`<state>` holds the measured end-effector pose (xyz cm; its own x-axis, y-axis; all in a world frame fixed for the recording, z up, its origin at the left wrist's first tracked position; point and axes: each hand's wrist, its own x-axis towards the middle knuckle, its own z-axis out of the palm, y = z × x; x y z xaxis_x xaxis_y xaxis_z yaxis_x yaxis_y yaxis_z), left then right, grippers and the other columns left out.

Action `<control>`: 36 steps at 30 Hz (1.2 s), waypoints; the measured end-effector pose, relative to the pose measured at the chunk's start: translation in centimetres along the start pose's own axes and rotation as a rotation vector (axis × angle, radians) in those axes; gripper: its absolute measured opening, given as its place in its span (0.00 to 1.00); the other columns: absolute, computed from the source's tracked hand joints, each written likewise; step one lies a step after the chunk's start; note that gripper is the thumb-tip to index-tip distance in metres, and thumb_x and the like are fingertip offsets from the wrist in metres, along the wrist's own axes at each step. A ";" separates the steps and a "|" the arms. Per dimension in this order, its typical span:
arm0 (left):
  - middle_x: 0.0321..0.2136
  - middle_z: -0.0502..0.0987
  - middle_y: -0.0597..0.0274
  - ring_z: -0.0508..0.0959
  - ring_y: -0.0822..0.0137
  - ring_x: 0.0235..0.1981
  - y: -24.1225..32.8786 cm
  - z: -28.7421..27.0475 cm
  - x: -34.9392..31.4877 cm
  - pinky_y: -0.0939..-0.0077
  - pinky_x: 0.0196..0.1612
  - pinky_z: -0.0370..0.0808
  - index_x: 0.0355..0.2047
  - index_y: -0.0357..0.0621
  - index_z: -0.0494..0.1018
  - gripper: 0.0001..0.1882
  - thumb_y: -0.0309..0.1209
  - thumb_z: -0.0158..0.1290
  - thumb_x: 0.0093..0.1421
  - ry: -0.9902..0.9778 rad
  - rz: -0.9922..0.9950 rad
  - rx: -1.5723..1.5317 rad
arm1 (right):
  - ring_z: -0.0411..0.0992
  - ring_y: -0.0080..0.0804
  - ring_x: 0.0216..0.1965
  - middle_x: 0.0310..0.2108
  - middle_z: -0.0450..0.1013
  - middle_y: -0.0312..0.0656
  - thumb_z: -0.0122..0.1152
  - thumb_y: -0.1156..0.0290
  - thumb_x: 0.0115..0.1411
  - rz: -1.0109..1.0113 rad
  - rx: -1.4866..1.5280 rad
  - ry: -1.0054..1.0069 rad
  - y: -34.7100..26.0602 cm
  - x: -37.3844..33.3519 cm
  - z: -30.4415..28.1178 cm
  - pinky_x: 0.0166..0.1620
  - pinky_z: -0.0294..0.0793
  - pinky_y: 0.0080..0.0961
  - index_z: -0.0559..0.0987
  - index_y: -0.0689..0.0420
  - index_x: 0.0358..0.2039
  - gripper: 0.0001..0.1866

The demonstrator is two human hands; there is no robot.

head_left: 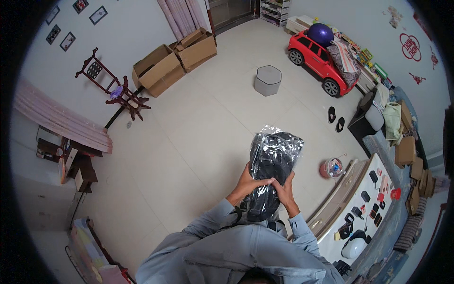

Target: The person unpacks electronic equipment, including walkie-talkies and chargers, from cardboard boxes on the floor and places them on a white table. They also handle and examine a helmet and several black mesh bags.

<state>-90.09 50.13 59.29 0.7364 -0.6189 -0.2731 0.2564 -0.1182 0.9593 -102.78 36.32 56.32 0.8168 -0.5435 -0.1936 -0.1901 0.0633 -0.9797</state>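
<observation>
From where I stand, a glossy-wrapped black package (274, 154) hides most fingers of the left hand (248, 185) and right hand (285, 192), its contents unclear.

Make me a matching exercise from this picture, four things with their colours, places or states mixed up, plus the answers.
Things:
1. plastic-wrapped black bundle
2. ball
3. stool
4. slippers

Descriptions:
A. grey, with a six-sided top
B. a black pair on the floor
C. held by the left hand and right hand
D. purple

Pairs: 1-C, 2-D, 3-A, 4-B
</observation>
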 end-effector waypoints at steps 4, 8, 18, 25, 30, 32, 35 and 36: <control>0.46 0.80 0.55 0.81 0.63 0.47 2.1 -3.9 8.8 0.66 0.53 0.78 0.55 0.34 0.70 0.35 0.25 0.73 0.48 0.055 -0.177 -0.218 | 0.76 0.49 0.52 0.51 0.74 0.60 0.70 0.62 0.60 -0.057 -0.188 0.073 -4.0 11.0 3.1 0.55 0.73 0.39 0.56 0.64 0.60 0.38; 0.44 0.81 0.55 0.83 0.62 0.43 4.8 -6.7 20.3 0.66 0.49 0.82 0.56 0.36 0.70 0.32 0.20 0.69 0.51 0.092 -0.238 -0.351 | 0.77 0.41 0.48 0.46 0.76 0.54 0.70 0.66 0.60 -0.034 -0.216 0.043 -6.8 24.5 4.6 0.51 0.75 0.34 0.62 0.64 0.58 0.33; 0.46 0.82 0.54 0.82 0.60 0.45 11.9 -22.1 48.2 0.65 0.52 0.79 0.53 0.36 0.75 0.28 0.24 0.69 0.51 0.319 -0.250 -0.611 | 0.67 0.35 0.61 0.60 0.68 0.51 0.65 0.67 0.65 -0.075 0.084 -0.495 -12.9 59.0 14.0 0.64 0.64 0.31 0.57 0.66 0.69 0.38; 0.54 0.77 0.50 0.79 0.54 0.53 9.4 -33.1 63.2 0.57 0.58 0.77 0.61 0.34 0.68 0.31 0.33 0.62 0.60 0.467 -0.118 -0.906 | 0.68 0.33 0.60 0.60 0.69 0.50 0.66 0.69 0.65 -0.002 0.002 -0.898 -14.5 82.1 25.0 0.62 0.67 0.31 0.56 0.59 0.71 0.39; 0.57 0.75 0.48 0.77 0.50 0.55 4.7 -43.4 75.9 0.52 0.62 0.73 0.62 0.35 0.67 0.31 0.37 0.60 0.63 0.571 -0.212 -1.170 | 0.72 0.29 0.53 0.53 0.73 0.42 0.61 0.65 0.69 0.105 -0.236 -1.046 -11.3 98.6 32.5 0.53 0.75 0.29 0.66 0.57 0.67 0.28; 0.56 0.76 0.49 0.77 0.52 0.55 4.5 -47.7 80.8 0.57 0.62 0.73 0.62 0.34 0.67 0.28 0.35 0.58 0.65 0.617 -0.274 -1.304 | 0.74 0.37 0.55 0.57 0.74 0.45 0.57 0.61 0.71 0.165 -0.319 -1.026 -9.6 105.3 35.3 0.55 0.77 0.34 0.69 0.57 0.64 0.25; 0.56 0.76 0.49 0.77 0.51 0.55 7.1 -52.4 87.2 0.56 0.63 0.72 0.62 0.35 0.67 0.28 0.36 0.57 0.65 0.685 -0.271 -1.296 | 0.75 0.36 0.52 0.54 0.76 0.44 0.54 0.60 0.72 0.325 -0.278 -1.014 -6.9 114.4 37.9 0.54 0.77 0.34 0.71 0.58 0.61 0.22; 0.56 0.76 0.49 0.77 0.52 0.55 7.6 -54.0 88.9 0.56 0.63 0.72 0.62 0.35 0.67 0.28 0.37 0.57 0.66 0.723 -0.256 -1.299 | 0.76 0.36 0.50 0.52 0.77 0.45 0.55 0.59 0.72 0.315 -0.279 -1.013 -6.0 117.6 39.3 0.53 0.77 0.34 0.73 0.58 0.59 0.21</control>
<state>11.13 36.13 38.40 0.6289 -0.1385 -0.7650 0.4971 0.8283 0.2587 15.79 4.90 37.41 0.7544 0.4119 -0.5112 -0.4813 -0.1824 -0.8573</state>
